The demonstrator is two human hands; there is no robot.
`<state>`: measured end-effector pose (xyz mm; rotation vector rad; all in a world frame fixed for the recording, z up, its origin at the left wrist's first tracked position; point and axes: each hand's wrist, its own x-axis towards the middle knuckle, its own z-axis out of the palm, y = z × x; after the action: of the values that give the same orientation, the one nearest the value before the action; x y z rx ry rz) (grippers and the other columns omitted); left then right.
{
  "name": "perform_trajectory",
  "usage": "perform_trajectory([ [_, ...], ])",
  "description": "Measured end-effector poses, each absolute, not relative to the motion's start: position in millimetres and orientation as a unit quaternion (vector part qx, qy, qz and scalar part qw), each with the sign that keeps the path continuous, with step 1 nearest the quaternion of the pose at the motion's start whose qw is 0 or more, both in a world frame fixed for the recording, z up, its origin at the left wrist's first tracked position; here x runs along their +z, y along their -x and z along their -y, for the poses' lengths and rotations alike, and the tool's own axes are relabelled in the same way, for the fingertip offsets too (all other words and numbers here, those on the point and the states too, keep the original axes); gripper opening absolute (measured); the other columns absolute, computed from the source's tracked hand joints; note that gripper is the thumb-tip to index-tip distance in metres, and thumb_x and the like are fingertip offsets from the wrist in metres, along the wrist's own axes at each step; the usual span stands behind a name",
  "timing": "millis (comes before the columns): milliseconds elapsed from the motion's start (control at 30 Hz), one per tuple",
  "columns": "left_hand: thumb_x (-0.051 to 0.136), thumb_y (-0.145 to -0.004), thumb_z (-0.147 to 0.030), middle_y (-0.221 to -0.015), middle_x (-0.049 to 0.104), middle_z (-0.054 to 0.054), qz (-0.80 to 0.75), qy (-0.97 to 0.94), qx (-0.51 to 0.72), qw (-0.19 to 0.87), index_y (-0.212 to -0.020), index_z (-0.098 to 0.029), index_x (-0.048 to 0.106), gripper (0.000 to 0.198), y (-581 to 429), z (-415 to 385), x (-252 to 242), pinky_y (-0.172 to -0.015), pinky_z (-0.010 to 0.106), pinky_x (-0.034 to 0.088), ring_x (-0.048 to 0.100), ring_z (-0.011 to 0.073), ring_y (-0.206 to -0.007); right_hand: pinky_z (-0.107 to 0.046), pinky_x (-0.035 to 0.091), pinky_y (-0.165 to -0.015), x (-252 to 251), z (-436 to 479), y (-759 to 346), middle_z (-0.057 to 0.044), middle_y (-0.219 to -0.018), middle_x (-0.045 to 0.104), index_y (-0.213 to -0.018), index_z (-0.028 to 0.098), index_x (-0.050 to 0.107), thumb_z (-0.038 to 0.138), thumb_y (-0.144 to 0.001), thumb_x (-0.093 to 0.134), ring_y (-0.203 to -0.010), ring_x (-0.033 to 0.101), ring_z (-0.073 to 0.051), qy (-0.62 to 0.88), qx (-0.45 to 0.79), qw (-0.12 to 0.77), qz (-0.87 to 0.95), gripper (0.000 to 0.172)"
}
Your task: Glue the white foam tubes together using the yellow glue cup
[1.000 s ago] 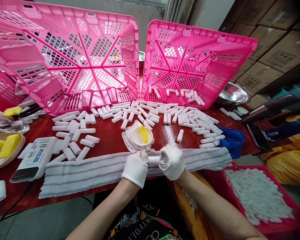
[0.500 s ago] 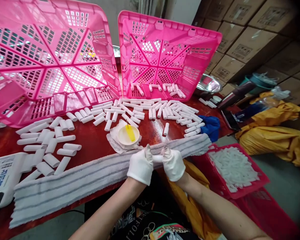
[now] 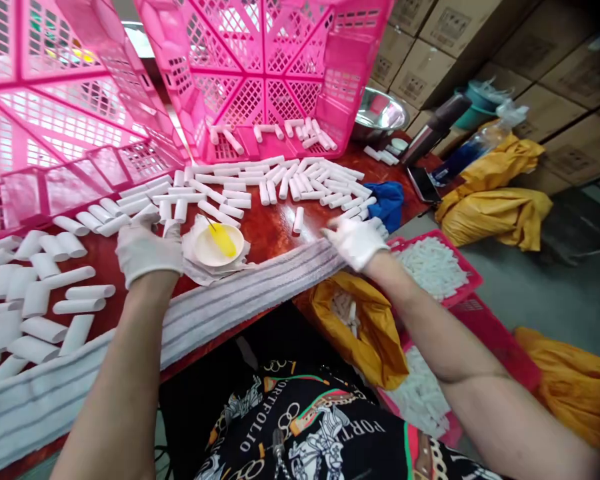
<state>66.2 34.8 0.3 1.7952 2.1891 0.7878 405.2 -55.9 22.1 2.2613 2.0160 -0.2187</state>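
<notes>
Left hand [image 3: 147,250] rests curled on the tubes [image 3: 170,217] at 10 o'clock of the dish [image 3: 219,245]. Right hand [image 3: 356,240], fingers spread and empty, hovers over the towel [image 3: 260,287]; one tube [image 3: 298,219] lies between them.

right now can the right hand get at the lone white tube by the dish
Probably yes. The right hand hovers open over the towel edge, and the lone tube lies on bare table just to its left, with nothing between them.

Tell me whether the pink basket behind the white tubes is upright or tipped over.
Tipped on its side: the pink basket shows its lattice bottom facing the camera, and a few white tubes lie on its lower wall.
</notes>
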Motion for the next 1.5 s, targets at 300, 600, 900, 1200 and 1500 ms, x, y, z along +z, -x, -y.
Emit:
perform_trajectory([
  [300,0.046,-0.078,-0.052,-0.101,0.056,0.017,-0.747,-0.649,0.126,0.075,-0.112,-0.015,0.061,0.053,-74.9,-50.3,-14.6,-0.073,0.055,0.044,0.053,0.0367,-0.093,-0.031,0.042,-0.074,-41.6,-21.9,-349.9,-0.013,-0.095,0.059,-0.096,0.013,0.058,0.037,-0.085,0.048,-0.086,0.058,-0.022,-0.802,0.004,-0.054,-0.595,0.028],
  [600,0.041,-0.084,-0.047,-0.094,0.063,0.007,-0.69,-0.573,0.368,0.246,-0.117,-0.019,0.049,0.044,-57.3,4.5,-26.9,-0.08,0.034,0.049,0.061,0.0185,-0.08,-0.022,0.04,-0.05,-20.2,4.1,-326.4,0.001,-0.068,0.057,-0.113,0.016,0.056,0.047,-0.084,0.046,-0.051,0.049,-0.009,-0.558,-0.419,-0.374,-0.61,0.043],
  [900,0.045,-0.083,-0.037,-0.11,0.063,0.009,-0.705,-0.585,0.308,0.256,-0.116,-0.018,0.051,0.038,-63.2,5.8,-29.8,-0.085,0.031,0.046,0.06,0.0207,-0.098,-0.03,0.048,-0.085,-37.5,-46.0,-270.1,-0.004,-0.096,0.065,-0.097,0.018,0.066,0.029,-0.078,0.057,-0.09,0.06,-0.017,-0.456,-0.366,-0.386,-0.714,0.023],
  [1200,0.043,-0.083,-0.04,-0.11,0.063,0.011,-0.708,-0.59,0.273,0.275,-0.118,-0.019,0.05,0.041,-63.5,3.2,-30.9,-0.087,0.036,0.045,0.059,0.0243,-0.1,-0.03,0.047,-0.087,-59.3,-41.8,-281.1,-0.006,-0.104,0.065,-0.107,0.017,0.062,0.035,-0.081,0.055,-0.094,0.061,-0.016,-0.467,-0.343,-0.375,-0.724,0.032],
  [1500,0.043,-0.083,-0.042,-0.111,0.062,0.011,-0.713,-0.593,0.255,0.274,-0.118,-0.019,0.051,0.042,-63.1,1.5,-30.2,-0.087,0.035,0.044,0.059,0.0247,-0.101,-0.028,0.048,-0.08,-55.7,-33.5,-276.3,-0.005,-0.097,0.066,-0.107,0.019,0.063,0.04,-0.08,0.057,-0.087,0.062,-0.016,-0.476,-0.357,-0.373,-0.712,0.034],
])
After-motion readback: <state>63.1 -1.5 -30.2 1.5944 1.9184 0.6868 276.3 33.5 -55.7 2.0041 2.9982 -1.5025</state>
